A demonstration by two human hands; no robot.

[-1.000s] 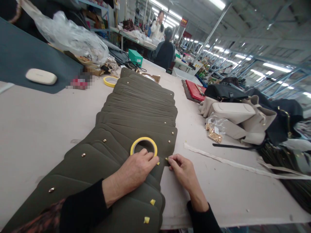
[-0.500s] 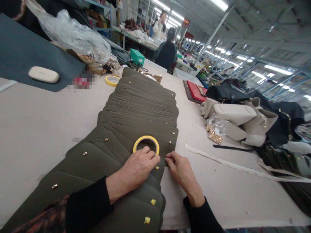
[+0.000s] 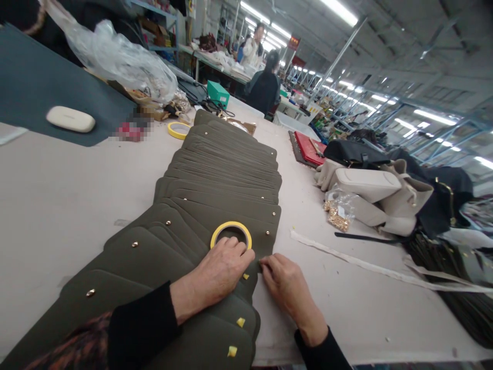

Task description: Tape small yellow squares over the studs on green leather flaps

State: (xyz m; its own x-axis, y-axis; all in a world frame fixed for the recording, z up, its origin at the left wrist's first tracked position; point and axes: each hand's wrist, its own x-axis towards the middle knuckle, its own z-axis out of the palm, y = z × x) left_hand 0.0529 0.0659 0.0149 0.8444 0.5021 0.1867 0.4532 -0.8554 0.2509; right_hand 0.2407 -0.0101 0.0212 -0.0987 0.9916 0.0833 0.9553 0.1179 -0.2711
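Overlapping dark olive panels (image 3: 215,186), several with gold-coloured metal studs, lie fanned out in a long row in front of me. My left hand (image 3: 217,270) rests on them, its fingers closed on the near rim of a roll of yellow tape (image 3: 216,231). At the right edge of the panels my right hand (image 3: 287,282) is closed in a pinch, a tiny yellow scrap of tape just showing at its fingertips. Small yellow tape pieces (image 3: 241,322) stick to the nearer panels, one of them just below my left hand.
Another yellow tape roll (image 3: 177,130) lies at the back left, near a green box (image 3: 217,94). To the right are beige bags (image 3: 367,183), a bag of gold-coloured hardware (image 3: 339,216) and a pale strip (image 3: 346,257). Two people are in the background.
My right hand has moved slightly down along the panel edge, still pinched. My left hand and the tape roll have shifted down a little. The view has tilted slightly.
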